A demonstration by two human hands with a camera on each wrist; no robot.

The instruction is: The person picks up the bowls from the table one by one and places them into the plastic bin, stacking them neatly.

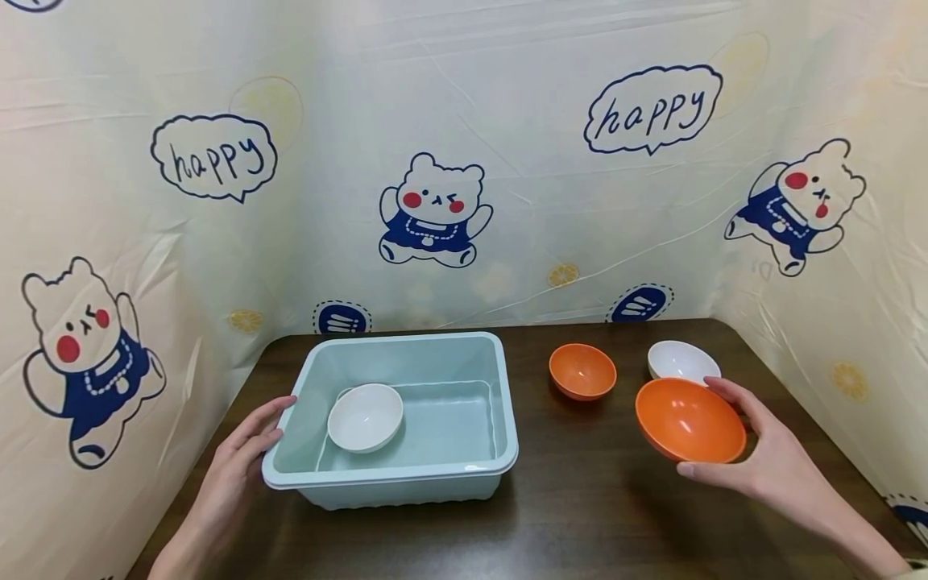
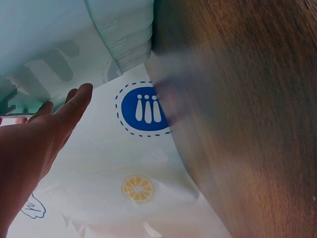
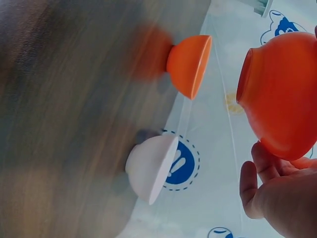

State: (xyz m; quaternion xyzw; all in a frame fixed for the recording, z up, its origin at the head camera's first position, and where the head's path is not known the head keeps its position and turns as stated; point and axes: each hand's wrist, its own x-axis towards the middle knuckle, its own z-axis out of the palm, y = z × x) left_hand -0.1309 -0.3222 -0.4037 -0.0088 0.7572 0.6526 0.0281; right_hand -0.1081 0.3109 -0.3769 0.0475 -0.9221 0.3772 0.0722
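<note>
My right hand [image 1: 772,451] grips an orange bowl [image 1: 689,419] by its side, thumb at the near rim and a finger at the far rim. In the right wrist view, the held bowl [image 3: 285,94] hangs above the dark table, its foot clear of the wood. My left hand [image 1: 235,459] touches the left side of a pale blue-green plastic basin [image 1: 406,477] with fairly straight fingers. The left wrist view shows those fingers [image 2: 74,106] against the basin's outer wall [image 2: 59,54]. Inside the basin, at its left, a white bowl [image 1: 366,419] sits upright.
A smaller-looking orange bowl [image 1: 582,370] stands upright on the dark wooden table [image 1: 573,499], right of the basin. Behind the held bowl is another white bowl [image 1: 681,360], partly covered by it. A printed curtain [image 1: 522,201] borders the table's back and sides.
</note>
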